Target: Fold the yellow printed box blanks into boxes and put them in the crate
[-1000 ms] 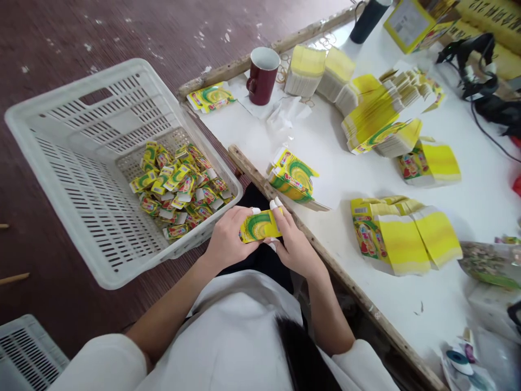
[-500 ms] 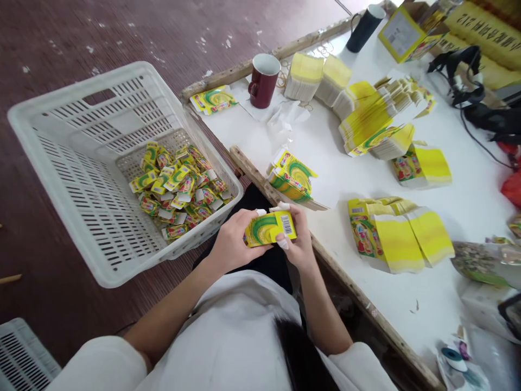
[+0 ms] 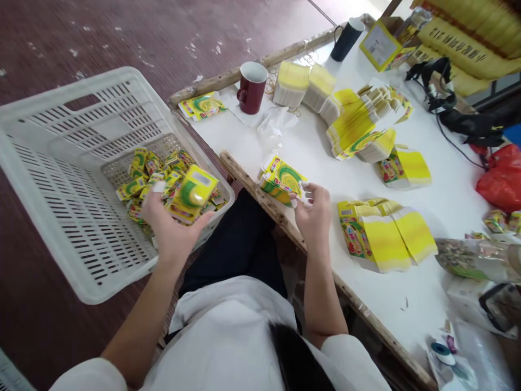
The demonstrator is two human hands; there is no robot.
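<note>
Yellow carton [image 3: 194, 187], a blurred box of printed card with a green swirl and a pale patch, is hanging over the basket's [image 3: 61, 190] corner nearest the tabletop [image 3: 311, 155]. The left hand [image 3: 171, 233] is holding its thumb and fingers spread wide around the carton; I cannot tell if they are touching it. The right hand [image 3: 315, 212] is bending its fingers at the near end of a layered carton stack [image 3: 285, 176], by the wooden edge; whether they are pinching card, I cannot tell. Small boxes [image 3: 132, 188] are lying jumbled inside the slotted white plastic. Creased, banded yellow sleeves [image 3: 401, 236] are spreading toward the tabletop's right side. Farther off, fanned card bundles [image 3: 352, 122] are curving past a glossy maroon mug [image 3: 252, 89], while a dark cylindrical mug [image 3: 348, 41] is standing near the far corner.
</note>
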